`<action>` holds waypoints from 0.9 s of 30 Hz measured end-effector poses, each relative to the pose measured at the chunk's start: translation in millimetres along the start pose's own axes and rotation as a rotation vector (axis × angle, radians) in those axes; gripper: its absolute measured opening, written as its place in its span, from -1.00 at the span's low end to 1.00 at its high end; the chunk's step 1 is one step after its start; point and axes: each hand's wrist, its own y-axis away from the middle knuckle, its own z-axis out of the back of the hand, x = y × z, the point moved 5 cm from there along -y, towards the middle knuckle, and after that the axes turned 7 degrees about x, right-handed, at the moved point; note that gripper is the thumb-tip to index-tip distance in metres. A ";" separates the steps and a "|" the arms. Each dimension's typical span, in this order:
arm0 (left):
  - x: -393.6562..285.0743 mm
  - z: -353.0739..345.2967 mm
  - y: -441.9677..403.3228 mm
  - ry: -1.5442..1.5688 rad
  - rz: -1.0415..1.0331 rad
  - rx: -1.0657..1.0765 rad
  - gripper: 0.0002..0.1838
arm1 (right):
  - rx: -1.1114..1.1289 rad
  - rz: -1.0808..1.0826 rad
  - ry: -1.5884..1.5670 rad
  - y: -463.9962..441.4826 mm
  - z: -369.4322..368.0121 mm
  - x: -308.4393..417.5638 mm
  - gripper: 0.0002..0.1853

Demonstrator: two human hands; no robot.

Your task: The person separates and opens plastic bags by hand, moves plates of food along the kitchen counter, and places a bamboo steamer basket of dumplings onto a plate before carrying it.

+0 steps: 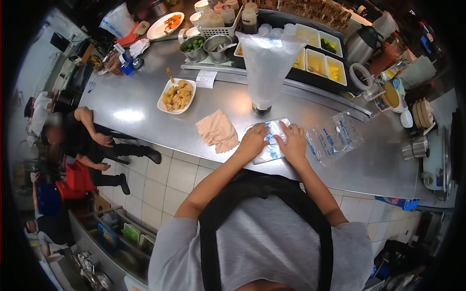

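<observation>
Both hands rest on a flat stack of clear plastic bags with blue print [270, 153] at the steel counter's front. My left hand [253, 140] lies on its left part, fingers spread. My right hand [292, 143] presses on its right part, fingers also apart. Just beyond my hands stands a tall holder stuffed with clear bags [269, 68]. A crumpled pink cloth [217, 131] lies left of the stack. To the right is a loose clear wrapper with blue print [335, 138].
A white dish of fried food [177, 96] and a paper slip [206, 79] are at the back left. Food trays [318, 63], metal pots [218, 47] and a steel jug [361, 43] line the back. A person in black [92, 140] is at the left.
</observation>
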 end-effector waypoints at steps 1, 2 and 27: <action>2.1 -0.2 1.6 0.041 -0.028 -0.041 -0.45 | -0.011 -0.001 -0.008 3.7 -1.3 4.2 -0.67; 5.9 -5.7 3.0 0.031 -0.008 -0.052 -0.45 | -0.002 0.020 -0.017 6.9 -7.9 -1.4 -0.67; -19.8 78.4 -2.5 0.986 -0.265 -0.361 -0.83 | 0.416 -0.265 -1.159 -39.3 -34.7 -36.1 -0.82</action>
